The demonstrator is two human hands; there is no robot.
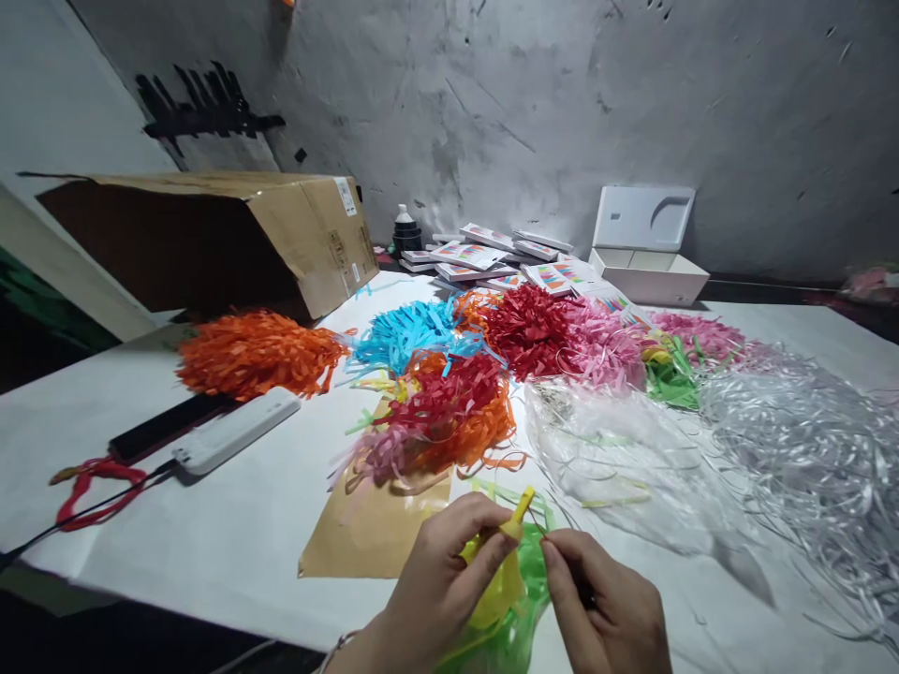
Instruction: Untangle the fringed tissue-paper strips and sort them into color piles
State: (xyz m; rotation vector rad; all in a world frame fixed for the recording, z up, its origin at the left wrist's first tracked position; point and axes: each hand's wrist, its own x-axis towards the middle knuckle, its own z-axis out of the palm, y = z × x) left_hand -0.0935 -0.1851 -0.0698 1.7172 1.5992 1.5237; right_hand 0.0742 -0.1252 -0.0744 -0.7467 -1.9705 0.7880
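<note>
Near the worktop's (211,543) near edge, the left hand (449,571) pinches a yellow balloon (500,592) by its neck; just right, the right hand (611,599) closes its fingertips on a thin strand (539,527). Beyond lie brown paper (351,548), then a multicoloured streamer bundle (456,407); far left, a cardboard box (316,234).

Remotely, I'm seeing a narrow-tipped yellow film piece (500,592) and glossy green film (536,573); fringed strip bundles (257,354) are glowing orange, sky-blue, red and pink; flat white boxes (467,256) are displaying multicoloured streaks.
</note>
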